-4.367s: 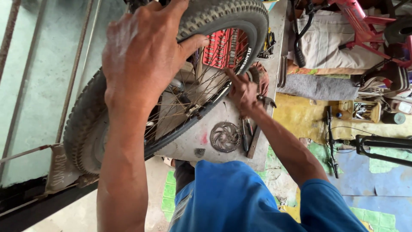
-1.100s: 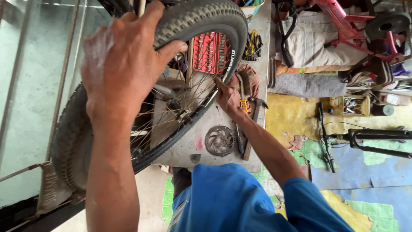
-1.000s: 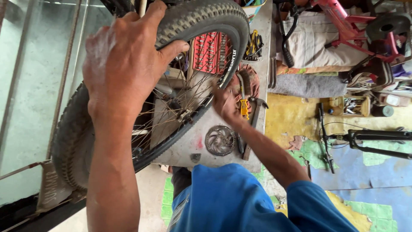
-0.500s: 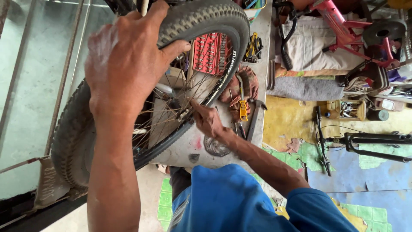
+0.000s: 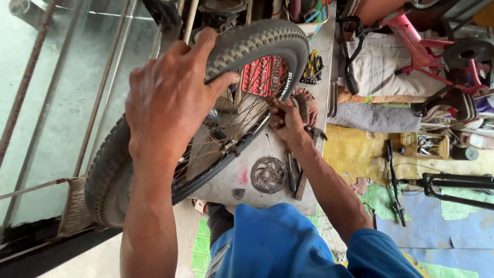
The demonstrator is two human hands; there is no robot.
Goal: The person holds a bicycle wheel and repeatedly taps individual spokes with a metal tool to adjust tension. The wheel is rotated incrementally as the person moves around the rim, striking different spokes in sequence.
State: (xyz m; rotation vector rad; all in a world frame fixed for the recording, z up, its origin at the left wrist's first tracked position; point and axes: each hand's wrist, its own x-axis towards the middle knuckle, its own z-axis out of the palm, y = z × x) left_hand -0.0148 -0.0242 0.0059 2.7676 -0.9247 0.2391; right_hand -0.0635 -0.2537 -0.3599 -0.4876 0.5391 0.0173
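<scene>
The black knobby bicycle wheel [image 5: 206,118] is held upright on the grey surface [image 5: 247,170] by the left hand [image 5: 170,98], fingers closed over the tyre. The right hand [image 5: 285,118] is closed at the rim, holding what cannot be told. The wheel should be kept steady.

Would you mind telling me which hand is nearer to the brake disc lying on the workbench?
The right. The right hand is at the wheel rim just above the brake disc, while the left hand grips the tyre farther to the left.

Black knobby tyre [image 5: 257,38], red socket tray [image 5: 262,76], blue sleeve [image 5: 381,252].
</scene>
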